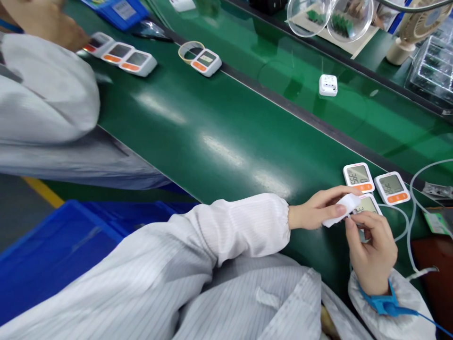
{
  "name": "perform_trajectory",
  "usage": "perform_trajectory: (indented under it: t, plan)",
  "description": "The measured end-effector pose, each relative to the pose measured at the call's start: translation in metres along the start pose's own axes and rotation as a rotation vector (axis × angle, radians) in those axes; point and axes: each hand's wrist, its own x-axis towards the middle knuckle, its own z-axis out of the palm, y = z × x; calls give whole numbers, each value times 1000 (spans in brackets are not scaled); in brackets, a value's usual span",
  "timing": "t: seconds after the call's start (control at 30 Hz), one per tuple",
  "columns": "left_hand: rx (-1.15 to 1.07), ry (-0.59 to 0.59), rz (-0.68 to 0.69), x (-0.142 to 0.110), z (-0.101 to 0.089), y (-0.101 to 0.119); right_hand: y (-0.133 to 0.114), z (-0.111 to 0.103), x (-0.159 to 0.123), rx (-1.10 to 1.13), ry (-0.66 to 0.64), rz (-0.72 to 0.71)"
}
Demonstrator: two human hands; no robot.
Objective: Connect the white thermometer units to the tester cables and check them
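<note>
My left hand (320,208) grips a small white plastic device (342,211), tilted on edge between thumb and fingers. Thumb and forefinger of my right hand (373,243) are pinched together at the device's lower edge; what they hold, if anything, is too small to make out. Just behind my hands, a white display unit (368,204) lies partly covered by them. Two similar units with grey screens and orange buttons lie beyond, one display unit (358,177) near my left fingertips and another display unit (392,188) to its right. A blue wrist strap (384,302) circles my right wrist.
A co-worker's sleeve (46,89) reaches in at left, beside several display units (138,62). Another unit (206,63) touches a tape roll (191,51) farther up. A white device (328,85) lies on the far green strip. White cable (410,231) loops at right; blue bins (71,245) stand below.
</note>
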Motion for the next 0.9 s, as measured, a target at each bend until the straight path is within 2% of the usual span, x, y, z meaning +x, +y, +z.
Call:
perform_trajectory:
  t: [0.47, 0.9]
  plan:
    - [-85, 52, -66, -1, 4, 4, -4, -1, 0, 1, -46, 42]
    - [34, -16, -70, 0, 1, 7, -3, 0, -1, 9, -32, 26]
